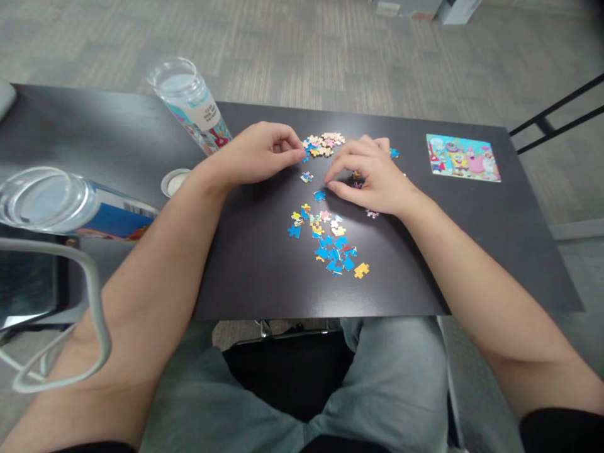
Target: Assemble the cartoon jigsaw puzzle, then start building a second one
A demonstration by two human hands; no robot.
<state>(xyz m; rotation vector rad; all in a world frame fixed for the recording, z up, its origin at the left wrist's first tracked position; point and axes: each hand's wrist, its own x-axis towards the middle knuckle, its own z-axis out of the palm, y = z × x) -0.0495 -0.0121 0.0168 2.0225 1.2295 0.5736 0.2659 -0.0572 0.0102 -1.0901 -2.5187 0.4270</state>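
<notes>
My left hand (271,151) is at the left edge of a heap of jigsaw pieces (325,145), thumb and forefinger pinched at a blue jigsaw piece (306,158). My right hand (370,173) hovers over the table with fingers curved and slightly apart, and no piece shows between them. Just below its fingertips lies a single blue piece (319,195). Another loose piece (306,177) rests between the two hands. Closer to me is a spread of mostly blue pieces (335,251), with a yellow piece (361,270) at its near right. My right hand partly covers some pieces.
A colourful cartoon picture card (463,158) lies at the right on the dark table (264,277). On the left are a clear tube with a printed label (193,104), a second tube (70,201), a round white lid (174,182) and a white cable (97,302).
</notes>
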